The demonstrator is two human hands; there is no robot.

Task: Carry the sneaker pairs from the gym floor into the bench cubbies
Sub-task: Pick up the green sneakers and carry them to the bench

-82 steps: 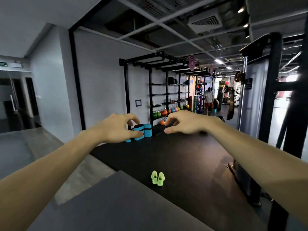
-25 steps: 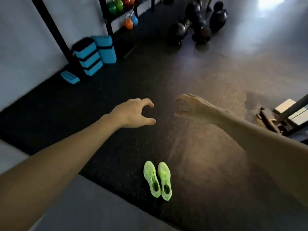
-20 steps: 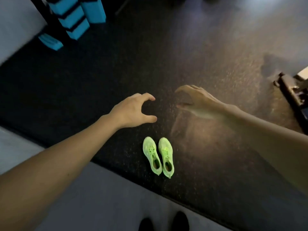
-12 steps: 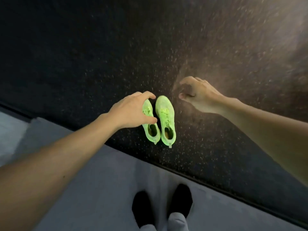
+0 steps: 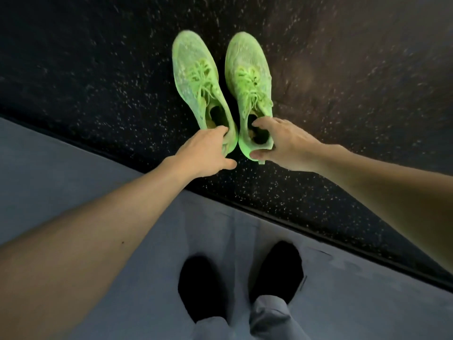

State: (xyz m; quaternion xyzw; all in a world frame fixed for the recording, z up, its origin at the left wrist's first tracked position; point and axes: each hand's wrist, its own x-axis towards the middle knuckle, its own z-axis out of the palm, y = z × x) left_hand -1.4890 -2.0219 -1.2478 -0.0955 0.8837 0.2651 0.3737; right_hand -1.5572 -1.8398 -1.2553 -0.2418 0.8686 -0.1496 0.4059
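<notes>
Two green sneakers (image 5: pixel 220 89) sit side by side on speckled black floor (image 5: pixel 98 69).

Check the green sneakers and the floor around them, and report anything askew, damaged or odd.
Nothing stands out. The two lime-green sneakers, left sneaker and right sneaker, lie side by side, toes pointing away, on the speckled black mat. The left hand and right hand each grip a heel. Motion blur hides fine damage.

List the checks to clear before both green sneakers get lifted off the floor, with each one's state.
1. Left hand grips the left sneaker at the heel: ok.
2. Right hand pinches the right sneaker at the heel collar: ok.
3. Both sneakers together, toes pointing away: ok.
4. Laces tucked, not dangling: cannot tell.
5. Feet clear of the sneakers: ok.
6. Bench cubbies in sight: not ok.
</notes>
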